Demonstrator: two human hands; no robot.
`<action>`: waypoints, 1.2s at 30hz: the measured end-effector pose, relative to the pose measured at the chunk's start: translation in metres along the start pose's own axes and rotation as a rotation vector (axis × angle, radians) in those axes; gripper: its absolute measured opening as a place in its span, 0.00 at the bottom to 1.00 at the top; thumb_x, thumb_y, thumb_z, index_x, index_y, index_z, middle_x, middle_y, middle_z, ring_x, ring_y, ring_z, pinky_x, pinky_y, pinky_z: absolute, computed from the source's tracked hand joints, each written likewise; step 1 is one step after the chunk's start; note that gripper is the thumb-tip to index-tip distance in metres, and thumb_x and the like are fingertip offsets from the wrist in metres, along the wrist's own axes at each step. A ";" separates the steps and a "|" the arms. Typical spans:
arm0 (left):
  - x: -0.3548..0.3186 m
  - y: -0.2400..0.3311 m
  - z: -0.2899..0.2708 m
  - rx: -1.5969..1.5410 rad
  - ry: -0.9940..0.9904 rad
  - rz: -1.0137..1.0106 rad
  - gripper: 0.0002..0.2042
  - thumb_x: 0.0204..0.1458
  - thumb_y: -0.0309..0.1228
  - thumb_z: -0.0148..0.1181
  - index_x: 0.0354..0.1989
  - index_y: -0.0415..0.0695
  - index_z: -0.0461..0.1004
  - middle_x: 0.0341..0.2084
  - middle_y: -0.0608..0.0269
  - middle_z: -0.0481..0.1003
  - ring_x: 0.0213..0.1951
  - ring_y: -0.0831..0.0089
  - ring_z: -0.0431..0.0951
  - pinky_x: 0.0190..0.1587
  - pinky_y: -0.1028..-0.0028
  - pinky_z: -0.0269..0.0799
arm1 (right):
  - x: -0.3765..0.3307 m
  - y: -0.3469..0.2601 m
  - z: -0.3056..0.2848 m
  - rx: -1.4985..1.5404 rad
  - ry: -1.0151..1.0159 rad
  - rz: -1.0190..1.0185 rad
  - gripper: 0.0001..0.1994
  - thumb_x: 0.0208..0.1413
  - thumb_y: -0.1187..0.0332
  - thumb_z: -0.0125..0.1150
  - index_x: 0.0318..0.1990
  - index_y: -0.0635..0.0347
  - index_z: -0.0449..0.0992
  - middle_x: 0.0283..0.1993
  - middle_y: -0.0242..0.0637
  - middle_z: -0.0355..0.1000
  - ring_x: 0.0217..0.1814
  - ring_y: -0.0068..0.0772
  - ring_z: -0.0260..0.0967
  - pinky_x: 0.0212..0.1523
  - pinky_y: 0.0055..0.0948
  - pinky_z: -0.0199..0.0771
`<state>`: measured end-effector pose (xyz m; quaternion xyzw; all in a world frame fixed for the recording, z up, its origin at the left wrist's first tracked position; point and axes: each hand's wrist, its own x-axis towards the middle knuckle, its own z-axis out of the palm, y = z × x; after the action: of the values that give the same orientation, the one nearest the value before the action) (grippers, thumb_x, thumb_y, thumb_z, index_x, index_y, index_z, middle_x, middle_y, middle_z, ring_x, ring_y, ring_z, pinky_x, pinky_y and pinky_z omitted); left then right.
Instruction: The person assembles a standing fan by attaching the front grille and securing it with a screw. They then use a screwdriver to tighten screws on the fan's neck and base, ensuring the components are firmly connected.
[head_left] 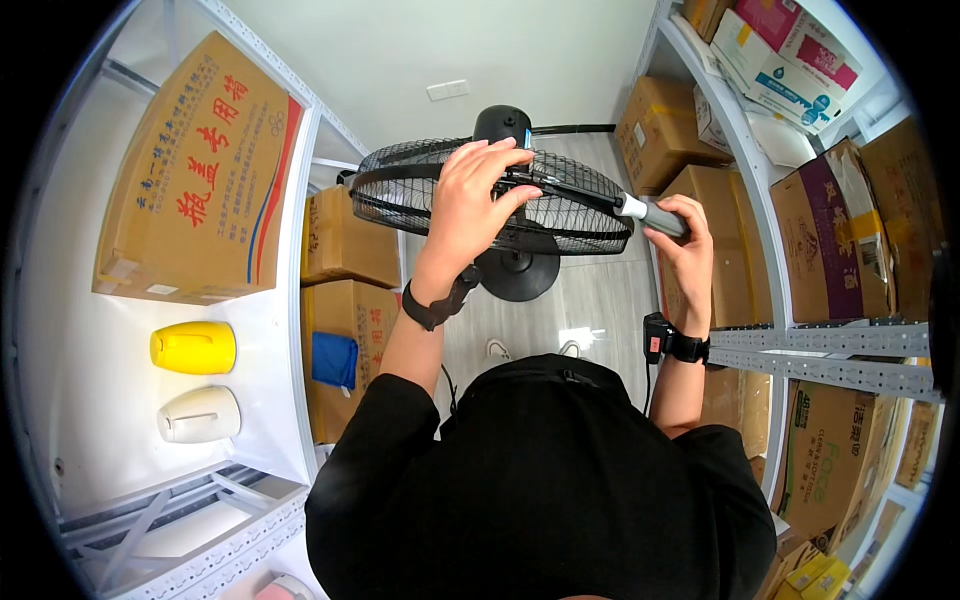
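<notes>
Fingers [500, 160] of the left hand [470, 205] are spread and laid flat over the top of the black wire grille of the standing fan [560, 210], fingertips touching the dark tool shaft where it crosses the grille; nothing is seen clasped by them. Fingers of the right hand [685, 240] are curled shut round the grey handle [660, 215] of a long tool, prob. a screwdriver, w/ a white collar next to the grip and a dark shaft [570, 188] run leftward across the fan's upper rim to the left fingertips. Black wrist straps are worn on both forearms; a small black device is seen at the right one.

The fan is stood on the pale floor in the aisle btwn two white metal shelf racks, its round base [520, 272] below the grille and the motor housing [502, 125] above it in the picture.

On the left rack, a big cardboard box [195, 175], a yellow jug [193, 347] and a white jug [198, 414] are kept, well apart from the hands. More cartons [830, 235] are stacked on the right rack.
</notes>
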<state>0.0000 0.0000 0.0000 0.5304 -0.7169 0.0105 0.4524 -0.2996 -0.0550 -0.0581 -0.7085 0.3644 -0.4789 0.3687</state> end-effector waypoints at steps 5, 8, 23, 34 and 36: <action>0.013 -0.008 -0.024 0.072 -0.043 0.056 0.17 0.40 0.33 0.72 0.40 0.44 0.79 0.37 0.65 0.80 0.52 0.63 0.75 0.58 0.62 0.65 | -0.004 0.026 0.032 0.669 0.172 0.292 0.08 0.61 0.69 0.56 0.46 0.58 0.75 0.46 0.32 0.71 0.44 0.24 0.68 0.48 0.25 0.68; -0.002 0.006 0.003 0.002 0.035 -0.005 0.17 0.40 0.33 0.72 0.41 0.45 0.79 0.37 0.65 0.81 0.52 0.63 0.75 0.58 0.62 0.65 | 0.001 0.028 -0.003 0.816 0.157 0.340 0.12 0.61 0.71 0.56 0.51 0.60 0.70 0.46 0.34 0.71 0.44 0.23 0.68 0.50 0.27 0.70; -0.001 -0.002 -0.002 0.001 0.023 -0.018 0.17 0.39 0.34 0.72 0.40 0.46 0.79 0.40 0.63 0.80 0.53 0.63 0.74 0.58 0.62 0.65 | 0.001 -0.006 0.008 0.466 0.137 0.084 0.07 0.60 0.71 0.58 0.44 0.62 0.72 0.39 0.34 0.72 0.31 0.20 0.69 0.31 0.19 0.69; 0.002 0.000 0.001 -0.001 0.016 -0.006 0.17 0.40 0.34 0.72 0.40 0.46 0.79 0.42 0.60 0.79 0.52 0.61 0.74 0.59 0.62 0.64 | -0.008 0.012 0.001 0.442 0.170 0.168 0.08 0.58 0.72 0.60 0.44 0.60 0.73 0.48 0.37 0.70 0.40 0.24 0.70 0.38 0.24 0.70; 0.003 0.000 0.001 0.009 0.017 -0.013 0.17 0.40 0.34 0.72 0.40 0.46 0.79 0.42 0.61 0.79 0.52 0.62 0.74 0.59 0.62 0.64 | -0.007 0.016 0.003 0.376 0.145 -0.001 0.08 0.58 0.73 0.59 0.44 0.59 0.73 0.53 0.36 0.68 0.47 0.23 0.68 0.45 0.25 0.69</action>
<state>-0.0006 -0.0026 0.0016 0.5371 -0.7093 0.0154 0.4563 -0.3013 -0.0556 -0.0761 -0.5907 0.2939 -0.5886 0.4672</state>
